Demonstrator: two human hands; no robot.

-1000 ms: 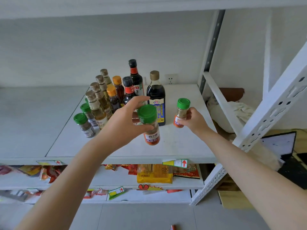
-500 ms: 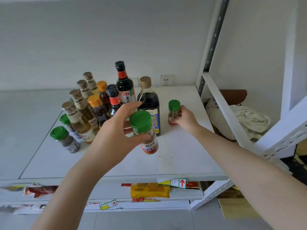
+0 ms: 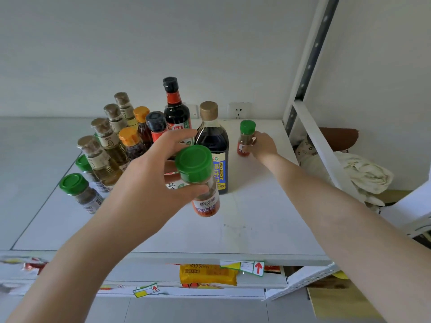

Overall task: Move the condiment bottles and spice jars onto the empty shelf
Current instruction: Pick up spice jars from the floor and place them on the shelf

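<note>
Farther back than before, the right hand (image 3: 263, 145) gripped one green-capped spice jar (image 3: 245, 138) standing on the shelf (image 3: 256, 206); the left hand (image 3: 151, 180) held a second jar (image 3: 200, 180) above it, beside eleven standing bottles and jars.

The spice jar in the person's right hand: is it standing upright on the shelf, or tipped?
Upright. The spice jar has its green cap on top and its base on the shelf, with the right hand gripping its side.

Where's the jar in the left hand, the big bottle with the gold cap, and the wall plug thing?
jar (image 3: 206, 201): head view, on its red label.
gold-capped bottle (image 3: 211, 138): head view, on its dark shoulder.
wall socket (image 3: 238, 110): head view, on its white faceplate.
</note>
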